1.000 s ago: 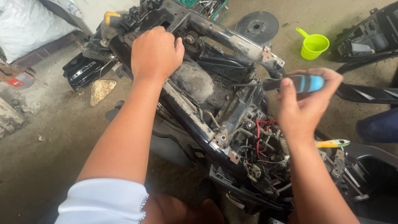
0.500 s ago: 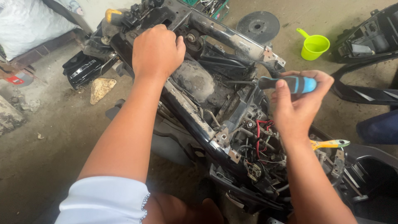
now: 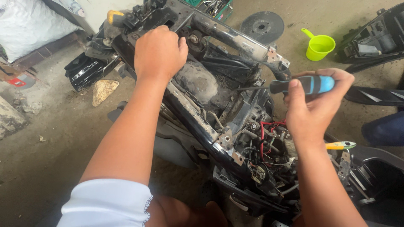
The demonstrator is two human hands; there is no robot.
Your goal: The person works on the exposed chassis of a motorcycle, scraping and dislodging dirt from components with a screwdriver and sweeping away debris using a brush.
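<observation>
A stripped scooter frame (image 3: 198, 122) with bare black tubes, red wires and dirty engine parts fills the middle of the head view. My left hand (image 3: 160, 52) is closed on the upper frame tube near the rear. My right hand (image 3: 313, 103) grips a screwdriver (image 3: 311, 85) with a blue and black handle; its shaft points left into the frame toward the dusty engine cover (image 3: 198, 82). The tip is lost among the parts.
A lime green scoop (image 3: 319, 45) and a dark round disc (image 3: 264, 25) lie on the concrete floor beyond the frame. Black body panels (image 3: 372, 40) sit at the right. A yellow-handled tool (image 3: 340, 145) rests on the frame's right side. A stone (image 3: 103, 90) lies at the left.
My right hand has shifted slightly left and down with the screwdriver, bringing its shaft further into the frame. My left hand stays on the tube.
</observation>
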